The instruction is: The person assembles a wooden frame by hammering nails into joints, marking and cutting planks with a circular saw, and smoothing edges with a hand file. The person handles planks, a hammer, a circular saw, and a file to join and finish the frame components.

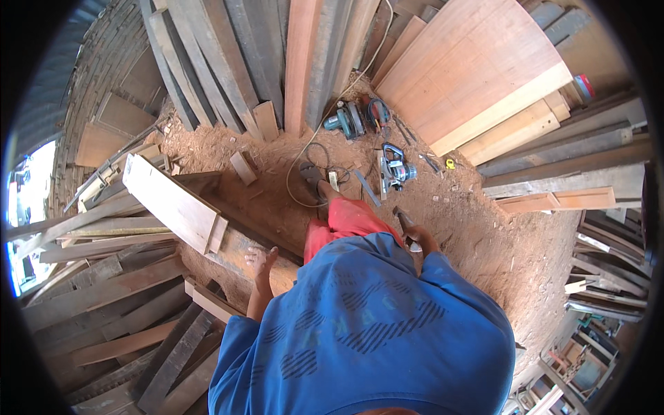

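Observation:
My left hand rests on the worn wooden beam at my left side, its fingers apart and nothing held in them. Just beyond it, a pale, wide board lies slanted along the beam, with a smaller piece against its near end. On my right side, my right hand hangs low by the red shorts, closed around a dark, narrow object with a silvery part below. Its kind cannot be made out.
A router, a green circular saw, cables and a yellow tape measure lie on the sawdust-covered floor ahead. Tall planks lean at the back, with wide panels at the right. Piled offcuts fill the left.

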Demonstrator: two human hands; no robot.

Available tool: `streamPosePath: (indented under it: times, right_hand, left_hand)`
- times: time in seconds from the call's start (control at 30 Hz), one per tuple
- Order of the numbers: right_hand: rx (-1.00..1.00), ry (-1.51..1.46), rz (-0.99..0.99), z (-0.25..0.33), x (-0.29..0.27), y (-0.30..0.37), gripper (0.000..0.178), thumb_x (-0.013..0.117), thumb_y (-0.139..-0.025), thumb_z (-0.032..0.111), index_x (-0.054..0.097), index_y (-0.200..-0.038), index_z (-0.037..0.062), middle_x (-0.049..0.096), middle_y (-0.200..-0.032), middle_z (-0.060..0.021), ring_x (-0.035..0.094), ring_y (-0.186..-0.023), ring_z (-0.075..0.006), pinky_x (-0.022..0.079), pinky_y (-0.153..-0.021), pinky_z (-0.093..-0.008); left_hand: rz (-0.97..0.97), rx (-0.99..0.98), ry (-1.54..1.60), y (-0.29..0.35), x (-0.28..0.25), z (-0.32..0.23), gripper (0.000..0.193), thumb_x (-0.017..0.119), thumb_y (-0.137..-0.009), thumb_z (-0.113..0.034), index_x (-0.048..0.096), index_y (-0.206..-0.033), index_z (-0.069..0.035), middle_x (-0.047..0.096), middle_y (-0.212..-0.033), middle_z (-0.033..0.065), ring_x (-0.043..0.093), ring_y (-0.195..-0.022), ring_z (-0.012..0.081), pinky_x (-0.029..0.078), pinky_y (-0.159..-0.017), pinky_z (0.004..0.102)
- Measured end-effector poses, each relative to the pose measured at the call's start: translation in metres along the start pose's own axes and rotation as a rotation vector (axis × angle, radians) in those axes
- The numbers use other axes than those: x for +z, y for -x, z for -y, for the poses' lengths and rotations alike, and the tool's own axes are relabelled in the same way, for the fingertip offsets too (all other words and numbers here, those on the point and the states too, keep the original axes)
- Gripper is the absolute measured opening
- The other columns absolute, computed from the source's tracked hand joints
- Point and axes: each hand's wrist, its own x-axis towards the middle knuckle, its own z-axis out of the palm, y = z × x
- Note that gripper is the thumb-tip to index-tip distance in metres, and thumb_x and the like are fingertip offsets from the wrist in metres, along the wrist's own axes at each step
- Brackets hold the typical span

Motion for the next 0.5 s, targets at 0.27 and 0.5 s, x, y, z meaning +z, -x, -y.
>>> streamPosePath:
  times: [0.27, 0.5]
  right_hand:
    - [-0.067, 0.199, -0.197, -0.027, -0.053, 0.005, 0.03, 0.08, -0.07, 0.021, 0.075, -0.089, -0.0026, 0.074, -0.08, -0.0131, 0.07, -0.071, -0.0218, 0.055, -0.067, -0.0381]
    - [-0.049, 0.265, -0.119, -0.023, -0.1, 0.006, 0.025, 0.079, -0.072, 0.019, 0.076, -0.087, -0.0007, 0.074, -0.079, -0.012, 0.071, -0.072, -0.0217, 0.055, -0.068, -0.0385]
  left_hand:
    - [0.131, 0.076, -0.174, 0.001, -0.027, -0.003, 0.129, 0.064, -0.079, -0.075, 0.0, -0.158, 0.006, 0.011, -0.154, 0.0476, 0.011, -0.146, 0.0624, 0.017, -0.121, 0.061]
    - [0.163, -0.037, -0.521, -0.016, -0.001, 0.002, 0.125, 0.066, -0.082, -0.069, -0.002, -0.159, 0.003, 0.009, -0.156, 0.0457, 0.01, -0.148, 0.059, 0.017, -0.121, 0.0603]
